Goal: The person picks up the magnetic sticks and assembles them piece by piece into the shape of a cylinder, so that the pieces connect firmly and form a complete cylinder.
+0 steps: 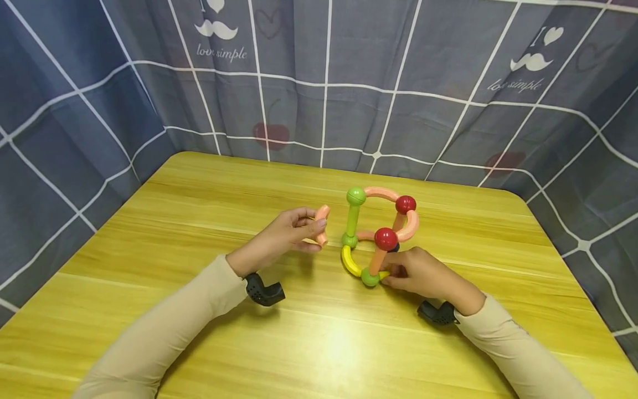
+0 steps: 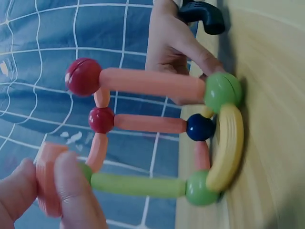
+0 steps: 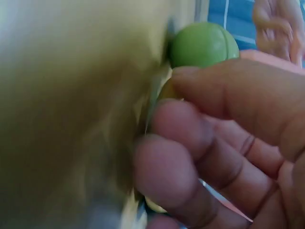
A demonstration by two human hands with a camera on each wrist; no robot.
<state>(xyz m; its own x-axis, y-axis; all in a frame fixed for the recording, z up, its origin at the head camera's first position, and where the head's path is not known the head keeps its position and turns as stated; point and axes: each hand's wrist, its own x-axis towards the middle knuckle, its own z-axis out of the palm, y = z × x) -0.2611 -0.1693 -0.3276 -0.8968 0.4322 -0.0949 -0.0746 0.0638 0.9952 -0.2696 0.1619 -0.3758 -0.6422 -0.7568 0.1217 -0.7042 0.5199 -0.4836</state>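
Between its thumb and fingers, my left hand (image 1: 294, 231) holds a loose peach-pink ribbed rod (image 1: 323, 214), apart from the ball-and-rod frame in the head view. That frame stands on the table with green balls (image 1: 356, 195), red balls (image 1: 385, 239) and a dark blue ball (image 2: 200, 127). Straight and curved rods join the balls, among them an upright green rod (image 1: 353, 220) and a yellow curved rod (image 1: 351, 262). My right hand (image 1: 421, 270) pinches another yellow rod (image 1: 384, 275) low down, beside the front green ball (image 3: 202, 45); its fingers hide most of that rod.
The wood-grain table (image 1: 209, 343) extends around the frame on every side. Behind it hangs a dark blue-grey curtain (image 1: 294, 100) with white grid lines. Black wrist mounts (image 1: 264, 290) sit at both cuffs, close over the tabletop.
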